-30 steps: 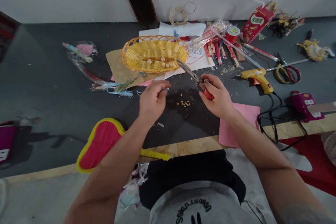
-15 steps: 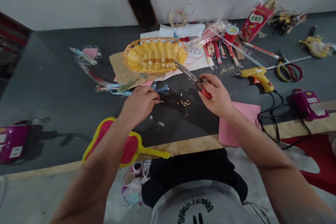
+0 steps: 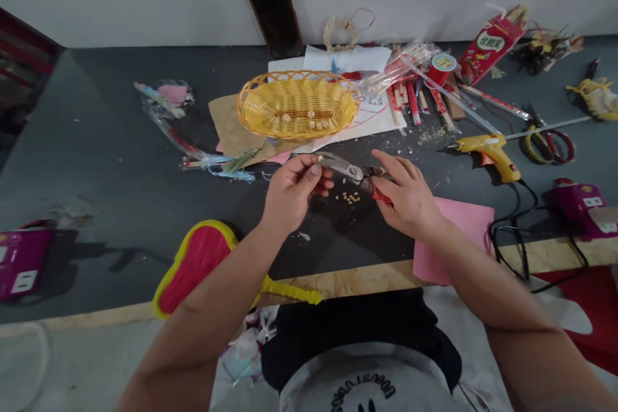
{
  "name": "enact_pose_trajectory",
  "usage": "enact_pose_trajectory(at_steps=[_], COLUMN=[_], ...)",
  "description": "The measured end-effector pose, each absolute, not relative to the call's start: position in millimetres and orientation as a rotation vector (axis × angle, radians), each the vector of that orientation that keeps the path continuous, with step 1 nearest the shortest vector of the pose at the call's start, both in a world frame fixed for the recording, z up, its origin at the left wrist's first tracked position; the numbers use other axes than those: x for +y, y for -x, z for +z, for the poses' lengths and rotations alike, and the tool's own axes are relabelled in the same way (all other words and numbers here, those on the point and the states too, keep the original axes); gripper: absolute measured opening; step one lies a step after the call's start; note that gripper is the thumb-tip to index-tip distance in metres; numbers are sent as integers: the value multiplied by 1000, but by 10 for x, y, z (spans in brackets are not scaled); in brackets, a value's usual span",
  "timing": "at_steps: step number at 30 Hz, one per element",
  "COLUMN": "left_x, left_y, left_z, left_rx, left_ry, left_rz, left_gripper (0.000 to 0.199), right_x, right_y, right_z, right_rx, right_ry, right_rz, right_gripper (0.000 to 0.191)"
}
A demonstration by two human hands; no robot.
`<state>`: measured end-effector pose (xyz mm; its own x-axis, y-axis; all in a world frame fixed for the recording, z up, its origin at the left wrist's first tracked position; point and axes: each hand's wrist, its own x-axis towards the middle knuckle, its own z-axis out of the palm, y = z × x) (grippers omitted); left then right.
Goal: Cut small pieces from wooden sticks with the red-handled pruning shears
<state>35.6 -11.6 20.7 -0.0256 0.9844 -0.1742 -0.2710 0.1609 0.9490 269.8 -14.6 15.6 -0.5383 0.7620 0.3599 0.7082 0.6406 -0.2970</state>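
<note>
An oval yellow wicker basket point(image 3: 241, 106) near the far edge of the dark tabletop point(image 3: 120, 161) holds small pale cubes point(image 3: 313, 122). The left hand point(image 3: 294, 196) pinches a tiny pale piece point(image 3: 319, 158) between its fingertips; the right hand point(image 3: 408, 196) closes around red-handled steel shears point(image 3: 352, 170), just above more scattered cubes point(image 3: 351, 197).

On the red carton point(image 3: 491, 42), a white oval reads 优酪乳; the grey shirt's point(image 3: 363, 386) upside-down lettering is illegible
</note>
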Motion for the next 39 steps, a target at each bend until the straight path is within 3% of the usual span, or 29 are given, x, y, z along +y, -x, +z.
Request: enact_pose_trajectory(at_steps=[32, 39], left_x=[-149, -177], left_y=[-335, -334], left_z=[99, 69], left_rx=[1146, 1159], left_ry=[-961, -1033], left_rz=[1197, 1245], left_gripper=[31, 26], right_x=[-201, -205], right_y=[-2653, -2641], right_z=[157, 193], right_rx=[-2465, -2484], right_ry=[1148, 1175], right_rz=[262, 324], right_gripper=[19, 68])
